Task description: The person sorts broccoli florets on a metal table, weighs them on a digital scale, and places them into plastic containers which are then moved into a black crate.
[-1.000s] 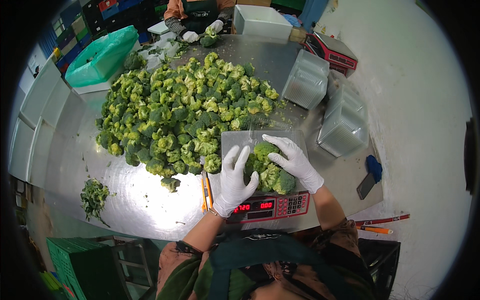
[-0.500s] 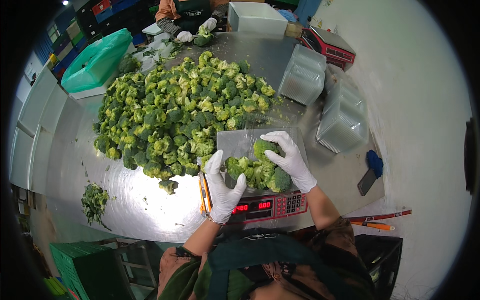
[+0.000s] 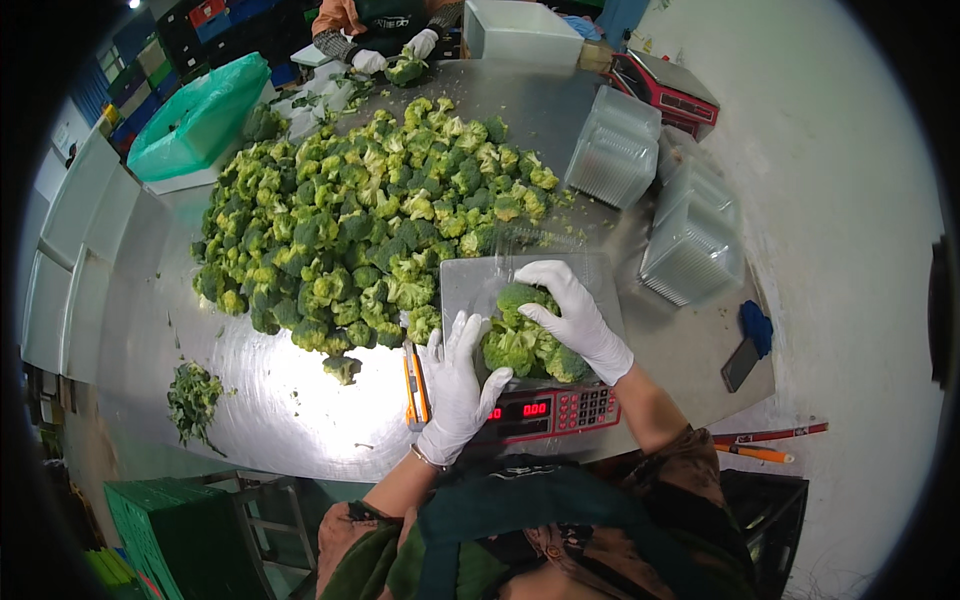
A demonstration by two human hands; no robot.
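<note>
Green broccoli florets (image 3: 522, 348) fill a clear plastic tray on the flat plate (image 3: 462, 278) of a red digital scale (image 3: 575, 410). My right hand (image 3: 578, 322), in a white glove, curves round the florets from the right, its fingers and thumb against them. Along the tray's left side rests my left hand (image 3: 455, 392), also gloved, its fingers stretched out and the thumb apart. Beyond the florets the tray's clear lid (image 3: 545, 242) stands open. Just left of my left hand lies an orange utility knife (image 3: 415, 388). A large heap of florets (image 3: 370, 225) spreads over the metal table.
Stacked clear trays (image 3: 615, 150) stand at the right, near a second red scale (image 3: 668, 90). A phone (image 3: 740, 364) lies at the right edge. Broccoli scraps (image 3: 193, 400) sit at the left. Across the table, a co-worker's gloved hands (image 3: 420, 45) hold broccoli (image 3: 405, 71).
The florets in the tray now sit closer together, toward the right. My left hand has shifted right and lies flatter by the tray; my right hand stays on the florets.
</note>
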